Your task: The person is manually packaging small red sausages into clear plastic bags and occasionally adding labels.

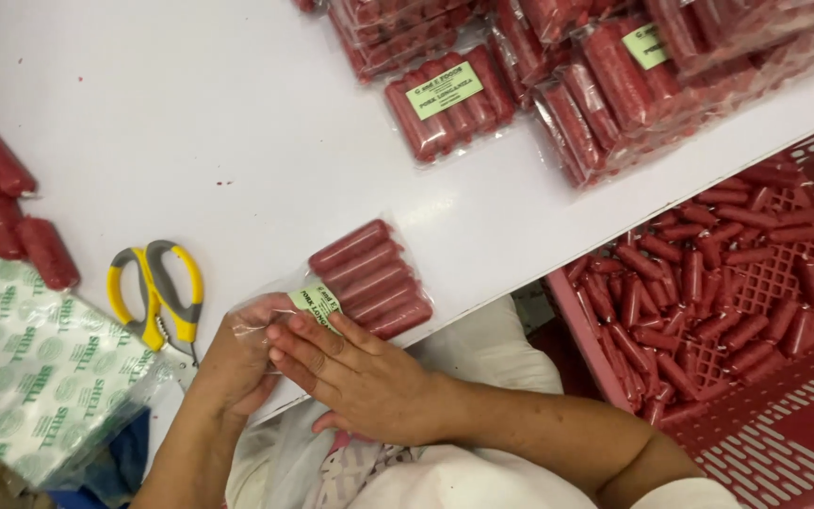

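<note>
A clear plastic pack of several red sausages [369, 278] lies at the near edge of the white table [237, 141], with a green label [316, 303] at its open end. My right hand [355, 372] lies flat with its fingers pressing on that end beside the label. My left hand [233, 363] grips the loose plastic at the same end from the left. Both hands touch the pack.
Yellow-handled scissors [155, 292] lie left of the pack. Loose sausages [7, 203] and a stack of printed bags [30, 377] sit at far left. Sealed labelled packs [577, 75] pile at the back right. A red crate [784, 415] of loose sausages stands right.
</note>
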